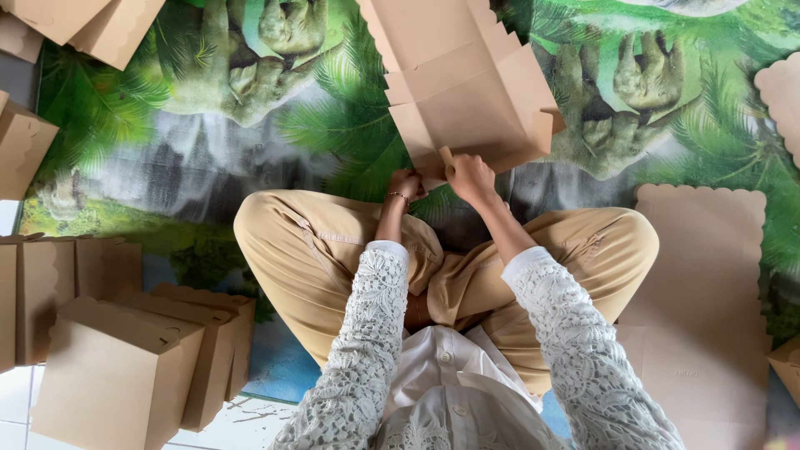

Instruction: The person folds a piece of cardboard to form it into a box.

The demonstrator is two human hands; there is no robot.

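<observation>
Both hands (406, 185) (469, 177) grip cardboard sheet (467, 92), prob. pinched; jungle-print mat (333, 133).

folded boxes (125, 367) (bottom left) | flat sheets (700, 275) | jungle-print mat (250, 142)

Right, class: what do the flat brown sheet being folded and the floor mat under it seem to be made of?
Flat brown sheet: apparently kraft cardboard, matte and stiff, with sharp creases and die-cut flaps; both the left hand and right hand grip its near edge. Floor mat: probably printed vinyl or plastic, slightly glossy, bearing a photo-like jungle picture.
</observation>
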